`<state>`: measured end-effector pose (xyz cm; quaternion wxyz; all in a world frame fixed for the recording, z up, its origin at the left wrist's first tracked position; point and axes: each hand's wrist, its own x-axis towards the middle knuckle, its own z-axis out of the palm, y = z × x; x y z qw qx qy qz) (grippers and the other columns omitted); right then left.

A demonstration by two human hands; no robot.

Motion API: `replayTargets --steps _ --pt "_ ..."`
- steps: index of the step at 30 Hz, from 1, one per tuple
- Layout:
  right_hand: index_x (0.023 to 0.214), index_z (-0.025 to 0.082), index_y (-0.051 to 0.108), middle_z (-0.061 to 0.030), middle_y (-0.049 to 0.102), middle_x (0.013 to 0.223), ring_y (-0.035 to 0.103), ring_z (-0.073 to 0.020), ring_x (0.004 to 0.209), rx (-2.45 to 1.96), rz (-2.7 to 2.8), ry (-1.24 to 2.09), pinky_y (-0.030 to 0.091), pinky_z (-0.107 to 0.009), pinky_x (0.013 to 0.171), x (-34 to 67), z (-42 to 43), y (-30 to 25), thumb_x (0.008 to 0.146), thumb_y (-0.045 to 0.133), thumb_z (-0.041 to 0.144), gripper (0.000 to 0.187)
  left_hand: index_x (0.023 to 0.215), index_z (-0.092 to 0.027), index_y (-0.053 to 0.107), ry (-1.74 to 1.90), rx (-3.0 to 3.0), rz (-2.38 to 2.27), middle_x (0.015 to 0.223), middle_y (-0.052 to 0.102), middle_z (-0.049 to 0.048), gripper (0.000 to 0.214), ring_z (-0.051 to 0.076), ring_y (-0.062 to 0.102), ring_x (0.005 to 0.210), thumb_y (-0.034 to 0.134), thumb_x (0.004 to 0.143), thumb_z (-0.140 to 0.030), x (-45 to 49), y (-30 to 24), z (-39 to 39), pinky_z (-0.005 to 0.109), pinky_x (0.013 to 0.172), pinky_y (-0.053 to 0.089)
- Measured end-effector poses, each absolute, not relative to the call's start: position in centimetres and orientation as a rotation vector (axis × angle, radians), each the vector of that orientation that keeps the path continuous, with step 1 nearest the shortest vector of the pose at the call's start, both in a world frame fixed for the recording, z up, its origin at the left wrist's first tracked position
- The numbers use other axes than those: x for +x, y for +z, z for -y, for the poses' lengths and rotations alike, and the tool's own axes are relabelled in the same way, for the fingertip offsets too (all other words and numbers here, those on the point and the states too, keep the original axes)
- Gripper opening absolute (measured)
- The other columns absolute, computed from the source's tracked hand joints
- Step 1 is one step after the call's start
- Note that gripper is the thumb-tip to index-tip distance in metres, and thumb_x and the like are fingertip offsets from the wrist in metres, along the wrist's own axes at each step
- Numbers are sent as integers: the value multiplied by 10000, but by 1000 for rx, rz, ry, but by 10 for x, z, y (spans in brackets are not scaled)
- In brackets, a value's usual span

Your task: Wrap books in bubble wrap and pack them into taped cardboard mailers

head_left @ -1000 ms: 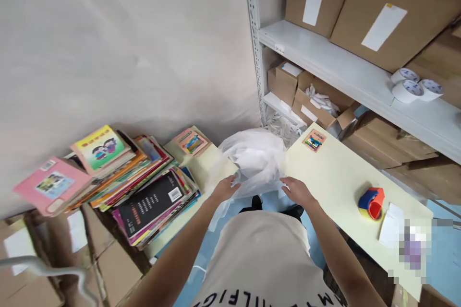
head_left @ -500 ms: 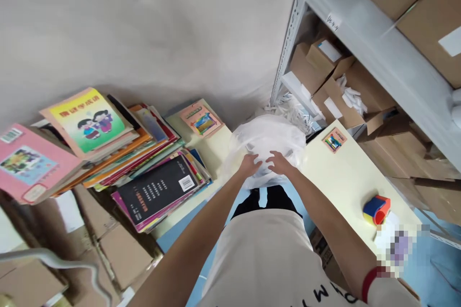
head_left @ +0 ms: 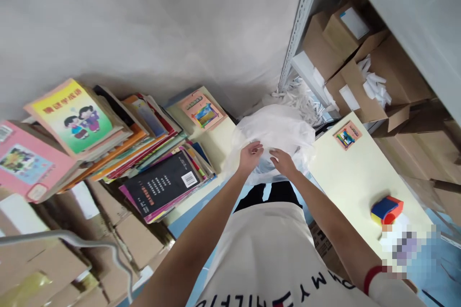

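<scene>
A crumpled white plastic bag (head_left: 279, 129) hangs in front of me, between two cream tabletops. My left hand (head_left: 249, 155) pinches its near edge with curled fingers. My right hand (head_left: 284, 161) grips the bag just to the right, a few centimetres from the left hand. A small picture book (head_left: 201, 111) lies on the left tabletop (head_left: 216, 141) just left of the bag. Another small book (head_left: 346, 135) lies on the right tabletop (head_left: 355, 175).
A sprawling pile of books (head_left: 108, 139) covers the left table, with cardboard boxes (head_left: 108, 249) beneath. A red-blue tape dispenser (head_left: 387, 208) sits on the right table. Metal shelving (head_left: 396, 24) with open cartons and white packing strips (head_left: 302, 98) stands behind.
My hands came together from apart and rose slightly on the bag. The view tilted down and to the right, so the upper shelf and the tape rolls left the frame.
</scene>
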<state>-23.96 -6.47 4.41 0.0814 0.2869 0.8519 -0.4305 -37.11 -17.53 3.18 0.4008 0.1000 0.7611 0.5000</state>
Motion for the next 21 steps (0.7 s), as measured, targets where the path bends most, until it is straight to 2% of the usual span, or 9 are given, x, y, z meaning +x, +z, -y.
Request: replayTargets --steps 3,6,9,11,14,16,18,19,21 --pt "1045 221 642 -65 694 1069 646 -218 961 1426 -2451 -1638 521 -385 917 -231 67 59 826 554 305 251 1162 -170 624 1264 360 -1987 1116 701 109 487 209 672 938 695 734 -390 -372 53 190 356 810 552" --pt "1121 224 551 -26 666 970 635 -171 798 1838 -2148 -2031 555 -313 737 -232 73 75 717 624 313 420 1237 -202 579 1165 586 -1967 1239 650 117 670 266 633 1087 789 636 -412 -364 71 200 412 882 536" --pt "1207 255 463 14 647 902 636 -158 776 1782 -1908 -2470 547 -273 655 -238 83 97 649 684 308 603 1357 -216 478 1139 793 -1915 1411 533 134 900 313 558 1225 846 553 -383 -350 88 202 467 992 484" --pt "1196 274 444 30 650 883 647 -153 778 1689 -1809 -2708 549 -267 651 -242 88 114 634 716 314 626 1364 -214 473 1193 896 -1880 1398 549 120 789 293 558 1234 778 658 -388 -344 99 201 457 1031 458" --pt "1081 265 487 31 677 896 672 -145 807 1578 -1728 -3000 565 -280 727 -243 87 143 639 753 317 518 1323 -197 519 1280 1029 -1854 1333 602 117 560 273 557 1243 628 810 -395 -345 117 202 448 1069 423" --pt "1013 253 520 25 699 916 687 -146 842 1509 -1670 -3164 571 -297 792 -242 81 162 675 753 336 418 1393 -170 451 1284 1142 -1876 1448 490 158 782 326 440 1356 727 713 -437 -349 130 204 486 1115 364" --pt "980 240 550 10 717 928 698 -160 881 1468 -1626 -3264 575 -320 832 -241 73 180 725 733 367 338 1477 -154 326 1254 1265 -1882 1546 337 192 1137 387 302 1428 856 515 -446 -351 143 203 523 1144 304" --pt "969 233 564 1 724 927 701 -170 898 1466 -1617 -3289 578 -329 841 -239 68 188 748 719 379 307 1502 -159 274 1239 1304 -1864 1548 328 196 1224 395 300 1425 876 471 -431 -352 149 202 524 1137 312" --pt "951 216 592 -15 734 927 703 -183 920 1483 -1623 -3327 583 -335 847 -236 61 201 780 700 386 265 1519 -186 230 1244 1283 -1809 1445 476 176 1170 354 460 1324 841 541 -382 -351 159 199 479 1063 410"
